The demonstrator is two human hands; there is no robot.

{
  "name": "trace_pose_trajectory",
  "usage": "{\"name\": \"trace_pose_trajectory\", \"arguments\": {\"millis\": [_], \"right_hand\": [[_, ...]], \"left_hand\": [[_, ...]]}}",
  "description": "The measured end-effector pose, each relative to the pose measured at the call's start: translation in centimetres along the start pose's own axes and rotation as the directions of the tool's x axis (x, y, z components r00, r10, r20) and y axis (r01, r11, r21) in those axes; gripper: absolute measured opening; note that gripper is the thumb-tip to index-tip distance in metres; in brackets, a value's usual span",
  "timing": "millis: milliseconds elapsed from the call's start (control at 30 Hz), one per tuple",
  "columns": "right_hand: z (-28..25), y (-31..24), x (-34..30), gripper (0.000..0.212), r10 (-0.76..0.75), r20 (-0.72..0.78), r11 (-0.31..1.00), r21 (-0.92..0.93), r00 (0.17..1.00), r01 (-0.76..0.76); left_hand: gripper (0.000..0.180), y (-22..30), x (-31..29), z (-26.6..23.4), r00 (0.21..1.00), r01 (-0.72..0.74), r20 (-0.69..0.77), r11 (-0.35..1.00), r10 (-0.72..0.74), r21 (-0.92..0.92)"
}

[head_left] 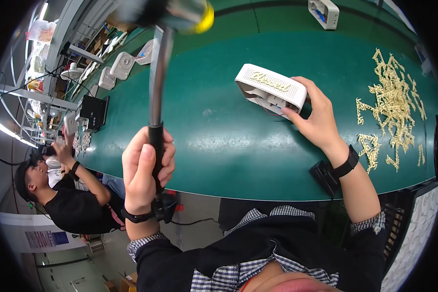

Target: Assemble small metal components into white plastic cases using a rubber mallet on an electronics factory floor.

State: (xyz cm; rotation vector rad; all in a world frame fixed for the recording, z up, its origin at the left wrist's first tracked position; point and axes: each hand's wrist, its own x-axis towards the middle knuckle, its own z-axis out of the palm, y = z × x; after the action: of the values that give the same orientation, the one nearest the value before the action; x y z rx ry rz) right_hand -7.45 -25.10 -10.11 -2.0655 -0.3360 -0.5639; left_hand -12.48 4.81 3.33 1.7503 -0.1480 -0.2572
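Note:
My left hand (143, 168) is wrapped round the black grip of a mallet (156, 87). Its metal shaft stands up over the table's left part, and the motion-blurred head at the top shows a yellow face. My right hand (321, 117) grips the right end of a white plastic housing (295, 91), thumb on the near edge, fingers behind. A dotted grille covers the housing's upper side, where a pale gold script-lettering piece (270, 82) lies. Through the housing's open side I see an inner frame and a thin red wire. The mallet head is well apart from the housing.
On the green table (214, 141), a heap of gold lettering pieces (392, 102) spreads at the right. Another white housing (324, 14) stands at the far edge. White units (122, 65) and a black box (91, 113) are at the left. A co-worker (78, 207) works beyond them.

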Motion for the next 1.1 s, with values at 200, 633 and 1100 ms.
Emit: {"name": "trace_pose_trajectory", "arguments": {"millis": [200,633,1100], "right_hand": [[0.2,-0.4,0.2,0.052,0.032,-0.024,0.999,0.027,0.999,-0.031],[0.0,-0.2,-0.2,0.049,0.027,-0.028,1.0,0.001,0.999,-0.027],[0.0,-1.2,-0.1,0.052,0.012,-0.004,1.0,0.007,1.0,-0.012]], "left_hand": [[0.04,-1.4,0.9,0.9,0.99,-0.007,0.143,0.99,-0.014,0.143],[0.037,1.9,-0.5,0.8,0.993,-0.065,0.108,0.988,0.05,0.138],[0.041,-2.2,-0.4,2.8,0.967,-0.073,0.239,0.996,0.084,-0.053]]}}
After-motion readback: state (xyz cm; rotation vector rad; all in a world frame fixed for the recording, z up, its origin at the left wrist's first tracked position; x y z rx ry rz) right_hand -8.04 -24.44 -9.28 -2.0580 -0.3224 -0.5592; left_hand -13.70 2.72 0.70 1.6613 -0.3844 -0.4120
